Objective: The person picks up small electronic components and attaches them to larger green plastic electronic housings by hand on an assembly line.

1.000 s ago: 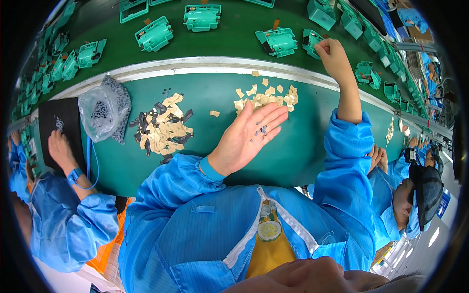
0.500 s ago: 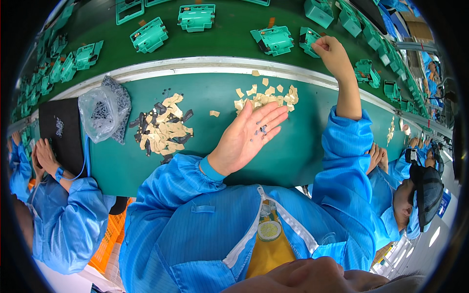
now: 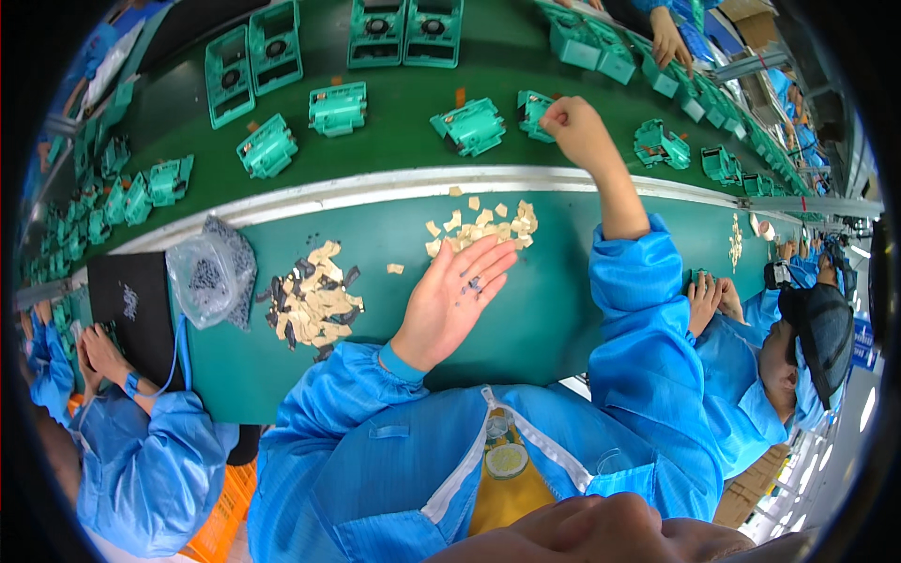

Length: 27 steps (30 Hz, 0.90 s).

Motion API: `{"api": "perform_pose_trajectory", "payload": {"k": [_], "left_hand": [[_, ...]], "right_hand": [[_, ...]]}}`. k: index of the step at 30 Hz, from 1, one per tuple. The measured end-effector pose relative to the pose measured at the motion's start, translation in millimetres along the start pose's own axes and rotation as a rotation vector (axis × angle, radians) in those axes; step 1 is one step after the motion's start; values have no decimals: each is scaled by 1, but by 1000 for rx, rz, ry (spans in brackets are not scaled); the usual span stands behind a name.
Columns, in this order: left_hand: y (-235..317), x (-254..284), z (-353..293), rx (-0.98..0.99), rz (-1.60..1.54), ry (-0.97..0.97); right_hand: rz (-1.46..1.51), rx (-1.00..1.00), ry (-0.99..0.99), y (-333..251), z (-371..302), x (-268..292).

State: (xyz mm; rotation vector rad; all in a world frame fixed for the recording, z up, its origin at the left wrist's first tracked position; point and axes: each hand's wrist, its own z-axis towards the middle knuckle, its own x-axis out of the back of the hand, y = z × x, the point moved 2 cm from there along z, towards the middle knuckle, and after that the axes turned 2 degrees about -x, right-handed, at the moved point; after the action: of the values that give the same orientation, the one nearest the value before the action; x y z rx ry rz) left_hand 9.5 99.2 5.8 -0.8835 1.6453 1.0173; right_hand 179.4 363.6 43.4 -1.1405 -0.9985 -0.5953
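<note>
Past the far edge of the bench [image 3: 544, 324], the right hand [image 3: 579, 134] is still working, grip indiscernible, at a seemingly unfinished green housing [image 3: 532, 107]. The open left hand [image 3: 446, 308] is cradling dark bits [image 3: 473, 283].

Blue jacket [image 3: 385, 469], white zip [image 3: 461, 457], teal L cuff [image 3: 400, 365]; yellow tee [image 3: 508, 505] w/ prob. citrus print [image 3: 507, 461].

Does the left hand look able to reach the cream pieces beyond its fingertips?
Probably yes: nothing visible blocks the left hand from the cream pieces, though small dark parts on it might spill.
</note>
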Motion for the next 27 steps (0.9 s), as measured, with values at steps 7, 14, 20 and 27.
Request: {"api": "perform_pose_trajectory", "payload": {"k": [7, 14, 20, 27], "left_hand": [[-4, 19, 0, -80, -116, 158], [-5, 16, -4, -76, -190, 59], [-8, 5, -12, -106, -170, 112], [-18, -9, -16, -79, -171, 123]], "right_hand": [[276, 225, 333, -99, -94, 29], [1632, 1109, 297, -195, -246, 97], [1651, 1199, 148, -191, -268, 110], [1583, 1308, 20, -207, -248, 108]]}}
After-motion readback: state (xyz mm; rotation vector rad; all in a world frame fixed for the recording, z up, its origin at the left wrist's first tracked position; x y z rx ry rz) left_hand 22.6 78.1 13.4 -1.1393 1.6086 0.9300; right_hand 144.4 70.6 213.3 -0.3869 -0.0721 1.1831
